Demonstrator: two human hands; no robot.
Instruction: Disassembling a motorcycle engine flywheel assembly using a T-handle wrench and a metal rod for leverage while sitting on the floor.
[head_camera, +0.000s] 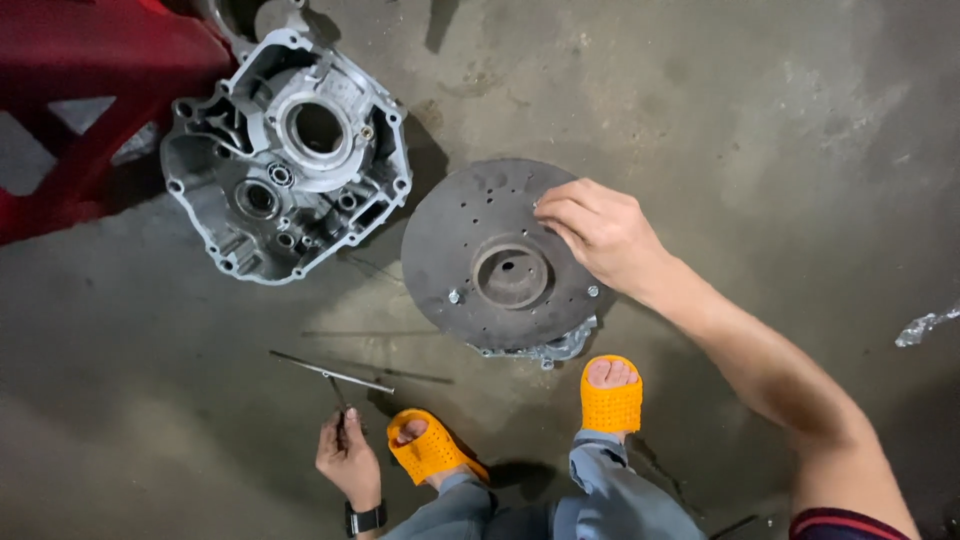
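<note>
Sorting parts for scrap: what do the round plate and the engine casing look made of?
Round plate: probably steel or iron, dull dark grey, matte, drilled holes. Engine casing: likely cast aluminium, pale silver, rough cast ribs with smoother bores.

orange perforated sandals, black wristwatch, grey trousers

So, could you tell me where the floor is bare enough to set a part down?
The floor is bare right of the round plate and above the right hand, and bottom-left below the rod. It is crowded between the plate, the engine case, the left hand and the sandals.
</note>
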